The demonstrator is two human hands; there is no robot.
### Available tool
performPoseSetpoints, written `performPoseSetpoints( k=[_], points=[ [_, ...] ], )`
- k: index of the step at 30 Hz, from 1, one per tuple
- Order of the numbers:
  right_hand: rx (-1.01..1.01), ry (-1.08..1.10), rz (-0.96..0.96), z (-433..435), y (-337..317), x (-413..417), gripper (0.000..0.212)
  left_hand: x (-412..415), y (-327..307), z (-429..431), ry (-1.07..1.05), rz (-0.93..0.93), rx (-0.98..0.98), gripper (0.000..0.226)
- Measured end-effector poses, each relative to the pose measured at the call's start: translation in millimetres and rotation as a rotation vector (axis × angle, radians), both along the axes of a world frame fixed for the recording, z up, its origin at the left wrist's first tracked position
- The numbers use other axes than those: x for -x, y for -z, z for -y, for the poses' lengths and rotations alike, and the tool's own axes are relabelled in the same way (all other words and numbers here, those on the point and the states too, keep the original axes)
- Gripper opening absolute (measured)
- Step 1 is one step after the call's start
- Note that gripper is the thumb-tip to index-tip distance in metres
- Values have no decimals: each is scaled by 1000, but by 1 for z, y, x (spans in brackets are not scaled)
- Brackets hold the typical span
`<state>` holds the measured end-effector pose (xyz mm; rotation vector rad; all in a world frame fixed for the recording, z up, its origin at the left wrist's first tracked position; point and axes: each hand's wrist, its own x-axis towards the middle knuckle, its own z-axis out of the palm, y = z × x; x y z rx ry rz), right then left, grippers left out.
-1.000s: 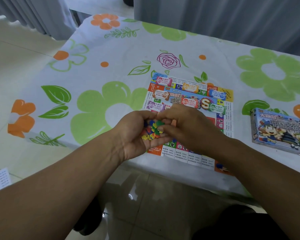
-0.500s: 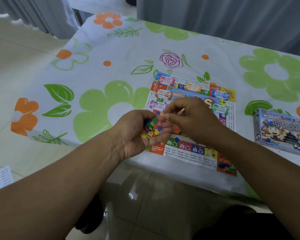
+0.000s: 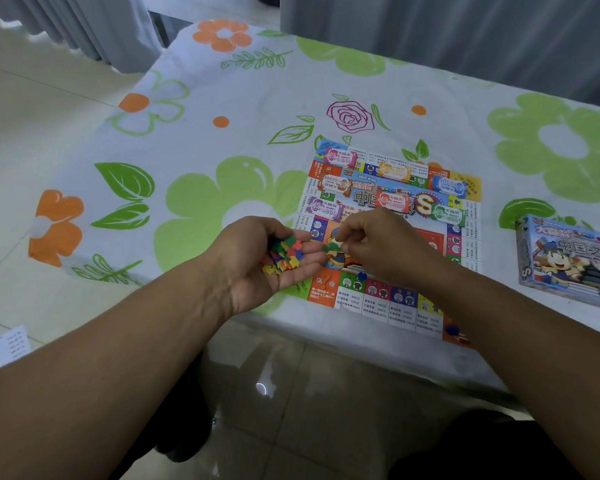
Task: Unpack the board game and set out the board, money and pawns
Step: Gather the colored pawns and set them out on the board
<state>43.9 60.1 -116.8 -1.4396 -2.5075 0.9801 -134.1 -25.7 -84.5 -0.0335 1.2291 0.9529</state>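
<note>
Now a heap of small coloured pieces (image 3: 282, 257) is carried in the left hand (image 3: 250, 268), which is turned palm up over the near left corner of the board (image 3: 378, 304). Its grip is kept wide, the fingers only gently cupped beneath the heap. Red, yellow, green, blue and orange pieces can be made out there.

One green piece (image 3: 330, 247) is pinched between thumb and forefinger of the right hand (image 3: 378, 244), whose grip is narrowed upon it, just beside the left fingertips.

The board is laid flat on the tabletop (image 3: 326, 81), close to the front edge, over a flowered cloth. Seven banded money bundles (image 3: 392, 200) are spread across the far half of the board, in pink, yellow, blue, brown, red, purple and green. A blue pawn (image 3: 362, 276) is seen on the near row of squares, and a second blue pawn (image 3: 451, 329) at the near right corner, beside the right forearm.

The game box (image 3: 568, 261) is laid face up on the tabletop, well to the right of the board. A printed sheet (image 3: 0, 348) is seen on the floor at far left.
</note>
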Motion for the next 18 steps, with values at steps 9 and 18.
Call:
performPoseSetpoints(
  k=[9, 18],
  points=[
    [-36, -45, -230, 12, -20, 10, 9, -1, 0, 0, 31, 5, -24, 27],
    [-91, -207, -225, 25, -27, 15, 17, -9, 2, -3, 59, 37, -94, 26]
  ],
)
